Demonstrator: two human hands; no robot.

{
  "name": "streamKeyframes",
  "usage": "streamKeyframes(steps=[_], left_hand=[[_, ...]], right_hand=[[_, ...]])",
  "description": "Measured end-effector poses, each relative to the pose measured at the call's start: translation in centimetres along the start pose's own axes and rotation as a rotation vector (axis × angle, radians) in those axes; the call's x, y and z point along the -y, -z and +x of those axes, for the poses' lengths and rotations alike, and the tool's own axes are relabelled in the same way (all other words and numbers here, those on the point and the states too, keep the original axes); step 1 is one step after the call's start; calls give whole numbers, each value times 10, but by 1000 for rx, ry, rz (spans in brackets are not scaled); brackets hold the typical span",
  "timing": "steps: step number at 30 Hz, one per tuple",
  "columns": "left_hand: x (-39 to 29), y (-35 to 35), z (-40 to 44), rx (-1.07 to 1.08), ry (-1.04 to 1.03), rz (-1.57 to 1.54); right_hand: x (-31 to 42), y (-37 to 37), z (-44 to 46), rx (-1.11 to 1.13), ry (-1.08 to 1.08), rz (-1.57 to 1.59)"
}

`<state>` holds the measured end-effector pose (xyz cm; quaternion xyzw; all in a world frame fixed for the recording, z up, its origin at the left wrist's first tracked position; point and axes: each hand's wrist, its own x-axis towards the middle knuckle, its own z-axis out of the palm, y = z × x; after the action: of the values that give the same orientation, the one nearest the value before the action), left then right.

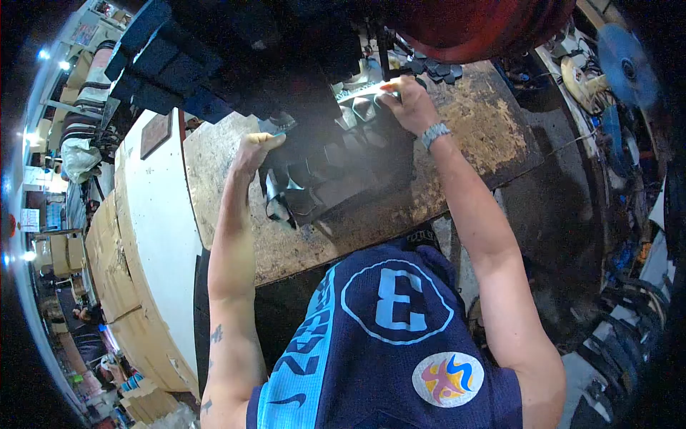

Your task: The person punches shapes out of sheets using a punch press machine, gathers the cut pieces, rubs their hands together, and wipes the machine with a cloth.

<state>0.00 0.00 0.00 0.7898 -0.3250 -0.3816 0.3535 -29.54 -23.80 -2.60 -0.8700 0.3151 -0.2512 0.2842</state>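
Observation:
A dark sheet (357, 171) with rows of cut-out holes lies across the worn wooden work table (464, 136), its near left corner hanging in loose strips. My left hand (259, 149) is closed in a pinch on the sheet's left side, where a teal edge shows at the fingertips. At the far right edge, my right hand (411, 107), with a watch on the wrist, pinches the sheet beside a brightly lit patch. The dark head of a machine (236, 57) hangs over the far part of the sheet and hides some of it.
Several dark cut pieces (437, 70) lie piled beyond my right hand. A large red round machine part (486, 28) is overhead. On the left stand a white board (153, 214) and cardboard (114, 264). A blue-bladed fan (629, 68) is at far right.

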Motion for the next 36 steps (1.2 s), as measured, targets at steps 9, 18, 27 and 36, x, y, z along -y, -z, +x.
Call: streamKeyframes(steps=[9,18,27,36], left_hand=[[-10,-1,-8,-55,-40,110],[-4,-4,5,-110,-54,199],[2,2,18,-98,-82,158],[-15,-4,5,-107,-133,216]], right_hand=[[79,-28,-101,-93,338,-242],[87,-39,-125,-113,225,-232],[90,-43,-125,-147,200,-269],[93,-42,-123,-132,201,-257]])
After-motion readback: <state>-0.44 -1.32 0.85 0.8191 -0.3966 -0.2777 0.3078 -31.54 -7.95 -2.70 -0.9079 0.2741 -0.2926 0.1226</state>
